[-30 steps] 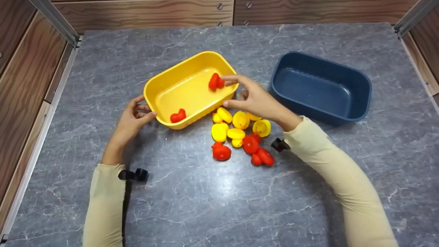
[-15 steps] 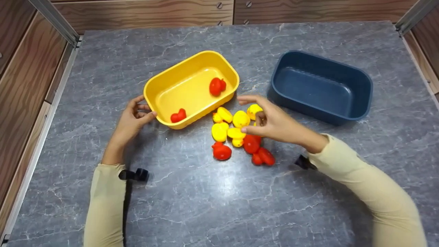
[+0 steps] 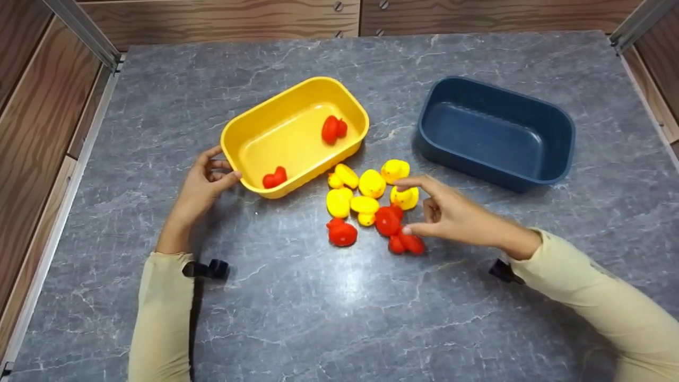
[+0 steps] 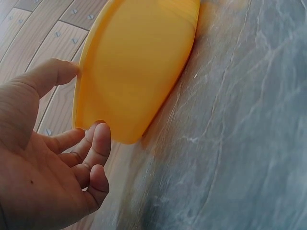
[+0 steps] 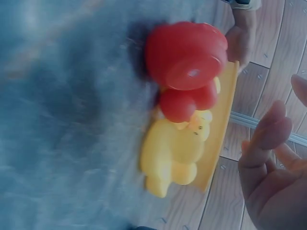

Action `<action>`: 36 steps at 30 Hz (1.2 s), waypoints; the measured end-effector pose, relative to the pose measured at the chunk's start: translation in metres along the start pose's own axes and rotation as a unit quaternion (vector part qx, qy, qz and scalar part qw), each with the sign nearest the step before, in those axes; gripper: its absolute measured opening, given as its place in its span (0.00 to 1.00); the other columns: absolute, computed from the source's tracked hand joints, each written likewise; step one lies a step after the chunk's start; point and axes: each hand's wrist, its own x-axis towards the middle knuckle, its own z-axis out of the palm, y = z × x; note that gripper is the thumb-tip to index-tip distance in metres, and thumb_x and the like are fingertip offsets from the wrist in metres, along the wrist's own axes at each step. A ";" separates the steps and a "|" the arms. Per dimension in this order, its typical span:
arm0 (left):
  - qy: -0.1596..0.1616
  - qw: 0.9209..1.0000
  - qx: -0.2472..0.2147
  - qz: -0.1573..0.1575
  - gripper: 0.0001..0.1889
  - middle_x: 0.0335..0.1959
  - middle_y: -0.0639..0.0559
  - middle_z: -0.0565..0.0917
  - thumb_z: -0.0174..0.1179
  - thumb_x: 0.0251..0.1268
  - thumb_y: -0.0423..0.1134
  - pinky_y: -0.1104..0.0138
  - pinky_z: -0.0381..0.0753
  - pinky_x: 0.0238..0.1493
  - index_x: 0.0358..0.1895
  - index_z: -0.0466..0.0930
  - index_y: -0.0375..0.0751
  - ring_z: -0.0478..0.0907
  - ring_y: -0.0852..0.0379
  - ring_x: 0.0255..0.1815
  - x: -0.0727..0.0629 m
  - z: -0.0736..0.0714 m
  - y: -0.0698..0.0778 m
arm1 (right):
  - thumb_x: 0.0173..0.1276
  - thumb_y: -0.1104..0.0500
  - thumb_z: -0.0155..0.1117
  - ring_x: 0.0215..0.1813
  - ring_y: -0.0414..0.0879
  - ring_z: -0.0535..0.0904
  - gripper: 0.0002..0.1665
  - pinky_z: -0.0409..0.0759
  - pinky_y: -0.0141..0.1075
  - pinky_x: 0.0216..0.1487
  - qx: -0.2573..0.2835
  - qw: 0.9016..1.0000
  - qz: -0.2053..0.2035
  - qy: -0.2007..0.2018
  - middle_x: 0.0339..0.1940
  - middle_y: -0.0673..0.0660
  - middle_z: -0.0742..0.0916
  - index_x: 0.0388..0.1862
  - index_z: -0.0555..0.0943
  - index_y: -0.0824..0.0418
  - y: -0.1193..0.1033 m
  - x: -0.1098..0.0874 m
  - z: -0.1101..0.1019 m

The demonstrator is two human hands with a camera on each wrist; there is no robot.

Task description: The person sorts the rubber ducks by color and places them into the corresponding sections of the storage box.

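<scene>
My left hand (image 3: pixel 197 191) holds the left end of a yellow bin (image 3: pixel 289 140), thumb at the rim and fingers against the end wall. Two red toy ducks (image 3: pixel 331 130) lie inside that bin, at opposite ends. In front of it sits a cluster of yellow toy ducks (image 3: pixel 364 204) and three red ducks (image 3: pixel 342 233). My right hand (image 3: pixel 464 218) hovers at the cluster's right side, thumb and forefinger spread apart, holding nothing. Its thumb tip is near the rightmost red duck (image 3: pixel 411 243). The right wrist view shows a gap between this hand (image 5: pixel 268 177) and the ducks.
A dark blue bin (image 3: pixel 488 138) with nothing in it stands at the back right. Everything rests on a grey marbled table (image 3: pixel 297 318). Wood-patterned panels (image 3: pixel 223 24) border the table at the back and sides.
My right hand has let go of a red duck inside the yellow bin, then moved right and toward me to the cluster. My left hand has stayed on the yellow bin.
</scene>
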 end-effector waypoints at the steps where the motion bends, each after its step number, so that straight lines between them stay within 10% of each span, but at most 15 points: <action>1: 0.000 1.000 -0.003 -0.001 0.37 0.47 0.53 0.73 0.63 0.63 0.38 0.76 0.71 0.37 0.73 0.55 0.37 0.74 0.68 0.35 0.000 0.000 0.000 | 0.58 0.55 0.73 0.19 0.37 0.67 0.42 0.67 0.28 0.21 -0.003 1.000 0.008 -0.005 0.54 0.61 0.78 0.69 0.65 0.56 0.002 -0.002 0.001; 28: -0.003 1.000 -0.001 0.000 0.37 0.47 0.52 0.73 0.62 0.64 0.39 0.76 0.71 0.38 0.73 0.55 0.38 0.74 0.67 0.35 0.000 0.000 -0.001 | 0.59 0.49 0.72 0.31 0.41 0.68 0.34 0.69 0.32 0.37 -0.111 0.989 0.014 -0.101 0.56 0.54 0.78 0.63 0.70 0.52 0.036 -0.018 0.008; 36: -0.004 1.000 0.001 -0.001 0.38 0.47 0.53 0.73 0.63 0.64 0.40 0.76 0.71 0.39 0.73 0.54 0.37 0.74 0.67 0.35 0.000 -0.001 -0.001 | 0.60 0.49 0.71 0.49 0.45 0.74 0.31 0.72 0.41 0.52 -0.121 0.988 0.013 -0.097 0.57 0.52 0.80 0.60 0.72 0.52 0.038 -0.016 0.011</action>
